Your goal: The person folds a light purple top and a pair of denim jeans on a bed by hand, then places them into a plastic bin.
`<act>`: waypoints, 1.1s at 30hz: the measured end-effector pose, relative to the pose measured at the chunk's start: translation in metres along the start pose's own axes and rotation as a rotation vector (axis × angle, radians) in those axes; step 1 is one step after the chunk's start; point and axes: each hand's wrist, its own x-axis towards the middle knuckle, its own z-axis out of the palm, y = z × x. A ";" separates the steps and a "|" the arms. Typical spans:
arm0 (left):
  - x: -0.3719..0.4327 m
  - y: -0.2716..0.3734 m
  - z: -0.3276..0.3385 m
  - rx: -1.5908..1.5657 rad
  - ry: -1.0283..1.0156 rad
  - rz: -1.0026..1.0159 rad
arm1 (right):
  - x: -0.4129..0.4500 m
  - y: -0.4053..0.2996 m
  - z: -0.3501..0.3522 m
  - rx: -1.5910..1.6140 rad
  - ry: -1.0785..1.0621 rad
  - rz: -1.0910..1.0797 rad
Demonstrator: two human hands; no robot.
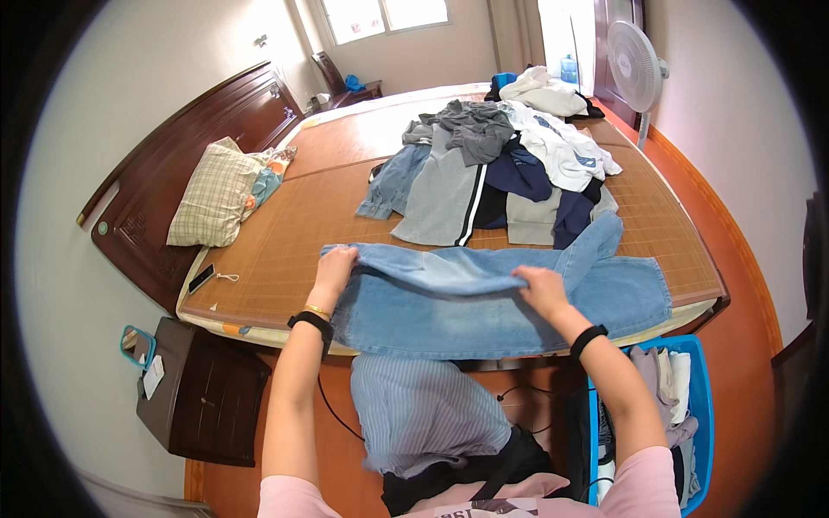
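A pair of light blue denim jeans (447, 324) lies sideways across the near edge of the bed, its lower leg spread flat. My left hand (337, 265) grips the upper layer at the left end. Farther right, my right hand (539, 288) pinches the same layer partway along, so the denim between my hands lifts and sags in a fold. The other end of that upper leg (599, 239) bends up and away from the lower one at the right. Just beyond the jeans is a heap of clothes with grey trousers (440, 188) bearing a black-and-white side stripe.
A blue plastic bin (703, 414) of folded clothes stands on the floor at my right. A dark wooden nightstand (214, 395) is at the left. On the bed mat (291, 220) lie a phone (202, 278) and a checked pillow (217, 194). A pedestal fan (631, 68) stands at the far right.
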 end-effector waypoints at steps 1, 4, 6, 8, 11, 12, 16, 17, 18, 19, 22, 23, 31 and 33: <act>-0.008 0.004 -0.012 -0.097 0.157 0.041 | 0.003 -0.012 -0.019 0.064 0.048 0.016; -0.046 0.018 -0.044 -0.197 0.237 0.070 | -0.010 -0.018 -0.044 0.154 0.155 -0.094; -0.081 0.015 -0.040 -0.267 0.262 0.178 | -0.043 -0.021 -0.053 0.046 -0.006 -0.104; -0.125 0.016 -0.035 -0.222 0.036 0.163 | -0.078 -0.018 -0.048 -0.059 -0.247 -0.173; -0.157 0.010 -0.009 -0.183 -0.103 0.236 | -0.094 -0.027 -0.040 0.070 -0.593 -0.229; -0.153 0.008 -0.010 -0.181 -0.102 0.238 | -0.088 -0.031 -0.040 0.070 -0.590 -0.228; -0.113 0.012 -0.028 -0.365 -0.039 0.143 | -0.029 -0.067 -0.042 0.166 -0.461 -0.227; -0.097 0.020 -0.034 -0.473 0.094 0.093 | -0.013 -0.071 -0.037 0.203 -0.377 -0.219; -0.086 0.023 -0.029 -0.514 0.090 0.025 | 0.003 -0.072 -0.026 0.242 -0.290 -0.216; -0.078 0.028 -0.019 -0.514 0.089 0.031 | 0.018 -0.075 -0.009 0.288 -0.223 -0.219; -0.059 0.037 0.022 -0.321 0.000 -0.097 | 0.040 -0.089 0.047 0.191 -0.042 -0.275; -0.063 0.034 0.033 -0.323 -0.007 -0.098 | 0.035 -0.102 0.066 0.129 -0.150 -0.178; -0.081 0.018 0.072 -0.032 -0.230 -0.227 | -0.002 -0.126 0.136 -0.212 -0.132 -0.142; -0.082 0.022 0.071 -0.017 -0.199 -0.216 | -0.006 -0.128 0.135 -0.215 -0.152 -0.140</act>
